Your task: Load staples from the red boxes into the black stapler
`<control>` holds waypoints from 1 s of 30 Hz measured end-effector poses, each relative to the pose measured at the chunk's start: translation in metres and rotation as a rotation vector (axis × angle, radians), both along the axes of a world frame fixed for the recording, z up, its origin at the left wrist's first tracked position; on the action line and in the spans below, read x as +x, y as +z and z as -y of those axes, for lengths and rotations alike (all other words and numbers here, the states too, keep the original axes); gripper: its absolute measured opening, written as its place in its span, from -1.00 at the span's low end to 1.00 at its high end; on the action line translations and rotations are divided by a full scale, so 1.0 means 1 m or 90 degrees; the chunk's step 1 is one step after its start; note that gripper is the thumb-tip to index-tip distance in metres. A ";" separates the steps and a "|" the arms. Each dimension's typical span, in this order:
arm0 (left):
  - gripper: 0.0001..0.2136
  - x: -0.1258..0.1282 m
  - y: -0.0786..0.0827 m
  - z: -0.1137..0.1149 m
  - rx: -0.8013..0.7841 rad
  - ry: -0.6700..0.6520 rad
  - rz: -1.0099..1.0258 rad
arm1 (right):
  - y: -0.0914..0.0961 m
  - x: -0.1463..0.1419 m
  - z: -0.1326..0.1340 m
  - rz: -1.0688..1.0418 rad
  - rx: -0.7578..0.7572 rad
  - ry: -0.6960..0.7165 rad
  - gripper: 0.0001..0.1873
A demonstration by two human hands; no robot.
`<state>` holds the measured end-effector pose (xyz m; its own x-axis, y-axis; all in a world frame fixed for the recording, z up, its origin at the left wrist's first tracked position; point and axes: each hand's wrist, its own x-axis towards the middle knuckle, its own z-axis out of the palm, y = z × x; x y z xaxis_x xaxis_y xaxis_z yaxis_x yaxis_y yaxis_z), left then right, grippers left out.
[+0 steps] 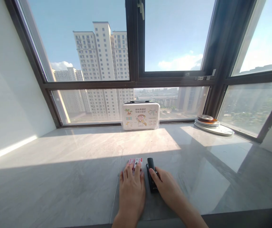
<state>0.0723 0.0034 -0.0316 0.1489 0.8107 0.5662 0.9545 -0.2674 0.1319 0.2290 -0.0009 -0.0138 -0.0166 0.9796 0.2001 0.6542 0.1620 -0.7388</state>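
My left hand reaches over two small red-and-white boxes that lie side by side on the stone sill. Its middle fingers rest on top of them, with the thumb at the right side and the little finger at the left. The near part of the boxes is hidden under the fingers. A black stapler lies lengthwise just to their right. Around it my right hand is closed, thumb on top and fingers on its right side.
A white case with cartoon prints and a black handle stands against the window. In the back right corner sits a stack of plates. The grey marble sill ends at a front edge near my wrists. Dark window frames rise behind.
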 end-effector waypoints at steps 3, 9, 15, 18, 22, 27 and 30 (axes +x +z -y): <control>-0.63 -0.024 -0.006 0.002 0.006 -0.001 -0.001 | 0.001 -0.036 0.000 -0.017 0.016 0.027 -0.52; -0.61 -0.114 -0.014 -0.006 -0.027 -0.062 0.068 | 0.008 -0.117 0.000 0.023 0.016 0.060 -0.53; -0.61 -0.168 -0.011 -0.001 -0.052 -0.046 0.120 | 0.010 -0.164 -0.004 0.022 0.005 0.090 -0.51; -0.61 -0.169 -0.012 -0.001 -0.047 -0.058 0.126 | 0.008 -0.168 -0.004 0.017 -0.007 0.089 -0.52; -0.64 -0.168 -0.008 -0.002 -0.032 -0.051 0.171 | 0.006 -0.162 -0.006 -0.073 -0.003 0.110 -0.52; -0.74 -0.155 0.011 0.027 0.101 0.017 0.304 | 0.005 -0.117 -0.015 -0.171 -0.066 0.075 -0.36; -0.75 -0.131 0.012 0.063 0.148 0.044 0.238 | 0.001 -0.065 -0.024 -0.123 -0.038 0.037 -0.43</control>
